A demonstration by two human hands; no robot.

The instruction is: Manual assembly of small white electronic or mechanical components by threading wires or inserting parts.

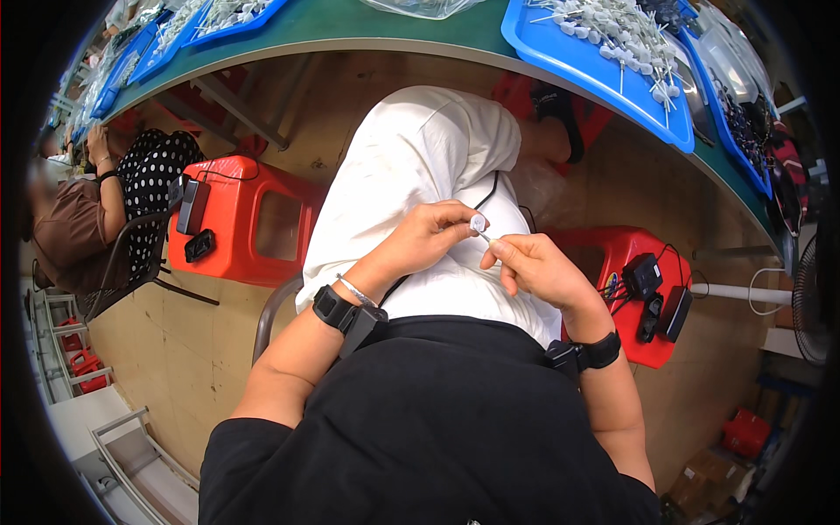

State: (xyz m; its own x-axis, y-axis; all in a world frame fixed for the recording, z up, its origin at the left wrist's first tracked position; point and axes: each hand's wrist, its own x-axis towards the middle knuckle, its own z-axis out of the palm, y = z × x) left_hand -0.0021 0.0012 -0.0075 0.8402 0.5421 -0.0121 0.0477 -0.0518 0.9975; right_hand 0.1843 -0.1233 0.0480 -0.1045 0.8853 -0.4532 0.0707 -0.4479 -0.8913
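Pinched at its head by my left hand [429, 234], its thin stem [485, 234] in my right hand [535, 262], the white round-headed piece [478, 223] sits over the white-trousered lap [420, 166], near of the table [376, 28], where slack fingers could drop it.

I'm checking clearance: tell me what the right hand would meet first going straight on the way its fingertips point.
The right hand would probably first meet the small white piece pinched by the left hand, up and to its left; depth is unclear from this view.
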